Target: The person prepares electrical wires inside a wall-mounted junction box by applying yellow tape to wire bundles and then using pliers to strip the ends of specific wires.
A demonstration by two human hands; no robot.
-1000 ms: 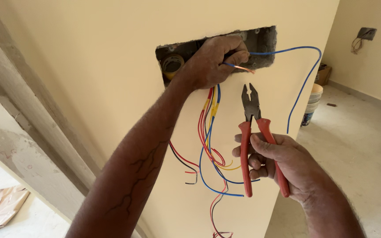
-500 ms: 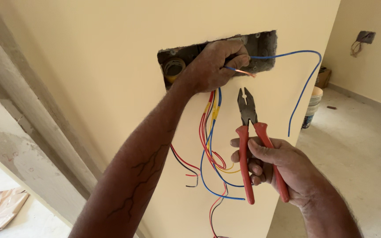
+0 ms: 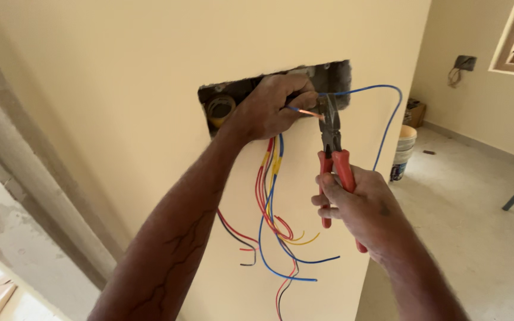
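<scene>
**Pliers meet a bared wire at the wall box**

We see the left hand (image 3: 272,107) raised to a rectangular wall box (image 3: 328,74) cut into the cream wall (image 3: 120,89). Its grip is pinched together on a blue wire (image 3: 295,110), whose stripped copper end (image 3: 312,113) sticks out to the right of the fingers. The same blue wire appears to loop out of the box, arc to the right and drop down past the wall's edge.

The right hand (image 3: 358,208) is lower and to the right, its grip closed around the red handles of a pair of pliers (image 3: 331,148). The pliers point upward, and their dark steel nose reaches the copper end just beside the left fingers. We cannot tell whether the nose is biting the copper or only touching it.

A bundle of red, yellow and blue wires (image 3: 272,196) hangs from beneath the left hand and fans out down the wall, with loose ends curling near the bottom. Inside the left part of the box sits a round conduit opening (image 3: 221,109).

Beyond the wall's edge, a bucket (image 3: 404,148) stands on the grey floor (image 3: 477,208), a cardboard box (image 3: 414,112) behind it near the far wall.
</scene>
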